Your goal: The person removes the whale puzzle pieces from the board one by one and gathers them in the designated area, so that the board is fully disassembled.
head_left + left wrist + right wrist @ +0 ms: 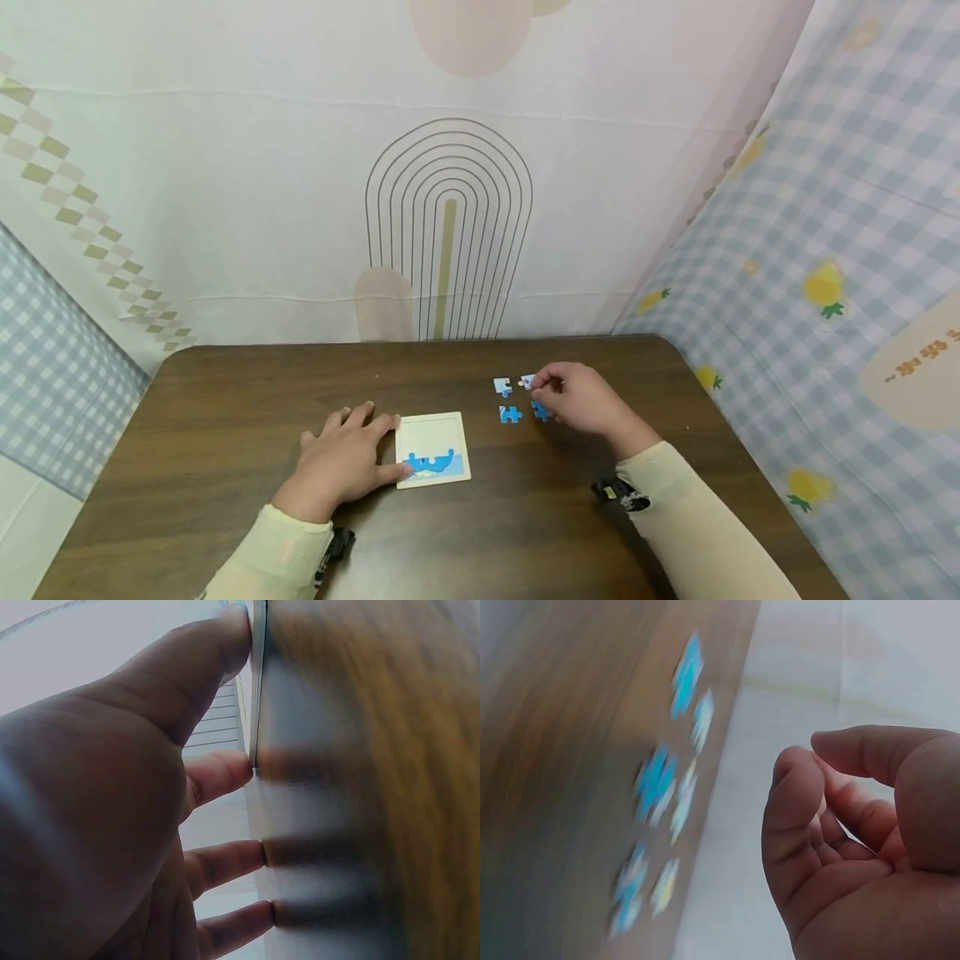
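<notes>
Near the middle of the bench [225,400], short of its far edge, lies a square puzzle tray [431,429]; a blue picture section [437,463] occupies its near side, with the pale bed showing beyond. Left hand [341,458]: fingers spread, thumb [180,675] laid over the tray's left rim toward the near corner, forefinger touching the far left corner, other fingertips set on the bench. This placement probably serves to stop the tray from sliding. Right of the tray and closer to the far edge, loose puzzle pieces [511,414] lie in rows with gaps between them; about six appear, blurred, in the right wrist view. The gaps likely allow each piece to be taken singly. Right hand [585,400]: positioned over the right portion of the group, fingers curled, tips of thumb and forefinger together or nearly so; actual contact cannot be confirmed. No piece is visible between them. Relative to these fingers, the pieces rest below on the bench, two partly covered in the head view; the tray sits to the left, nearer the person.
</notes>
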The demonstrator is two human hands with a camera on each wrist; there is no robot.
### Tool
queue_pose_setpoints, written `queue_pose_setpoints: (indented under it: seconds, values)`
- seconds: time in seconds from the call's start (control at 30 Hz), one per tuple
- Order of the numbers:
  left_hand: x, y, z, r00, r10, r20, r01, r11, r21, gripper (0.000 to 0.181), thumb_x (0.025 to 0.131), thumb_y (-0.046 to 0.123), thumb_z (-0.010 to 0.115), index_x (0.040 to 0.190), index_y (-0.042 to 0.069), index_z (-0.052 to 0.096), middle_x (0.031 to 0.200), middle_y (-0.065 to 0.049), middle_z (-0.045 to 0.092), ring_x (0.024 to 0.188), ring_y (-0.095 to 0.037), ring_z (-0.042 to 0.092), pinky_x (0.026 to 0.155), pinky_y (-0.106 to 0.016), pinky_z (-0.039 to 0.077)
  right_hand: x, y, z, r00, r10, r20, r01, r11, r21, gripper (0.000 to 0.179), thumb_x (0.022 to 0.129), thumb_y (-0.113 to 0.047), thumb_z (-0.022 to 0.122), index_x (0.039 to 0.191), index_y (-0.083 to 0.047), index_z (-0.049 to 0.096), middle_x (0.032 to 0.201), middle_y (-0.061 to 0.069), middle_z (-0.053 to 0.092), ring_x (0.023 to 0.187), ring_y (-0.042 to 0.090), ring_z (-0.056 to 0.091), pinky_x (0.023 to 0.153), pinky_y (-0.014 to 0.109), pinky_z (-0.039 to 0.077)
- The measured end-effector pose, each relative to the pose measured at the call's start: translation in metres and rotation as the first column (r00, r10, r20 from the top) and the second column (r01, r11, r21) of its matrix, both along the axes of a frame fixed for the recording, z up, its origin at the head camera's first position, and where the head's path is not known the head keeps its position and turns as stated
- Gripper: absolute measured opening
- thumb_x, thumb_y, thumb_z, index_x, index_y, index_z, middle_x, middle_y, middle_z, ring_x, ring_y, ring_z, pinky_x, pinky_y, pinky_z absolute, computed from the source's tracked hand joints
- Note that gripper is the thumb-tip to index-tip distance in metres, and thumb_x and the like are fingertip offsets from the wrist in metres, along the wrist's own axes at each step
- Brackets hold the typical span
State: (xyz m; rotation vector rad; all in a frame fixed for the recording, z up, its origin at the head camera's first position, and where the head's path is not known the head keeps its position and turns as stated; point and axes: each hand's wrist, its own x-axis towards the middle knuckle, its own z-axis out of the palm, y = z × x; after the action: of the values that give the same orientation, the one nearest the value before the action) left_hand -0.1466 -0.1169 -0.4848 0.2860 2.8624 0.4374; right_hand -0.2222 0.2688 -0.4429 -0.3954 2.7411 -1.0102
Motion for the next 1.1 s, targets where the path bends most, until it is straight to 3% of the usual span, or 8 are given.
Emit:
queue_pose_setpoints:
  seconds: [0.1,0.23,0.53,0.73,0.93,1.1]
  values:
    - [0.000,0.000,0.000,1.000,-0.001,-0.003,0.001,1.000,0.001,0.091,0.091,0.083,0.076,0.166,0.035,0.056,0.179,-0.016,0.042,0.160,-0.055,0.041,0.107,-0.097,0.033,0.009,-0.030,0.005,0.992,0.105,-0.069,-0.102,0.994,0.046,0.004,0.106,-0.019,0.077,0.107,-0.016,0.079,0.089,-0.005,0.074,0.077,0.010,0.066,0.070,0.029,0.056]
    - [0.000,0.000,0.000,1.000,0.000,-0.009,0.000,1.000,-0.001,0.090,0.090,0.083,0.076,0.165,0.035,0.057,0.179,-0.016,0.043,0.159,-0.055,0.042,0.107,-0.096,0.034,0.018,-0.067,0.005,0.966,0.231,-0.115,-0.221,0.971,0.095,0.005,0.104,-0.019,0.078,0.105,-0.016,0.081,0.090,-0.011,0.074,0.080,0.003,0.065,0.076,0.026,0.056]
    - [0.000,0.001,0.002,1.000,0.002,-0.005,-0.002,1.000,-0.015,0.090,0.091,0.084,0.075,0.164,0.036,0.057,0.178,-0.016,0.043,0.159,-0.054,0.043,0.105,-0.096,0.036,0.031,-0.131,-0.005,0.921,0.386,-0.048,-0.373,0.912,0.171,0.004,0.103,-0.017,0.079,0.105,-0.014,0.080,0.081,-0.012,0.064,0.070,0.001,0.053,0.073,0.023,0.051]
    - [0.001,-0.001,0.003,1.000,0.000,-0.011,0.000,1.000,-0.005,0.091,0.090,0.085,0.075,0.164,0.035,0.058,0.178,-0.017,0.044,0.159,-0.054,0.042,0.105,-0.095,0.036,0.034,-0.159,-0.018,0.900,0.435,-0.027,-0.418,0.879,0.228,0.013,0.101,-0.017,0.080,0.111,-0.010,0.082,0.078,-0.013,0.061,0.067,-0.001,0.051,0.072,0.019,0.049]
    - [0.001,-0.001,0.003,1.000,-0.007,-0.024,0.007,1.000,-0.001,0.090,0.090,0.087,0.073,0.163,0.036,0.058,0.177,-0.017,0.044,0.159,-0.053,0.043,0.103,-0.093,0.038,0.033,-0.172,-0.028,0.893,0.448,-0.047,-0.410,0.851,0.327,0.022,0.098,-0.023,0.083,0.117,-0.012,0.084,0.077,-0.015,0.062,0.069,-0.002,0.054,0.072,0.016,0.048]
    - [0.001,-0.001,0.003,1.000,-0.012,-0.027,0.012,1.000,-0.008,0.092,0.089,0.089,0.071,0.163,0.036,0.058,0.177,-0.016,0.044,0.159,-0.053,0.043,0.103,-0.093,0.039,0.032,-0.175,-0.028,0.892,0.451,-0.038,-0.408,0.837,0.365,0.022,0.098,-0.029,0.087,0.113,-0.013,0.084,0.077,-0.014,0.064,0.069,-0.001,0.056,0.071,0.017,0.048]
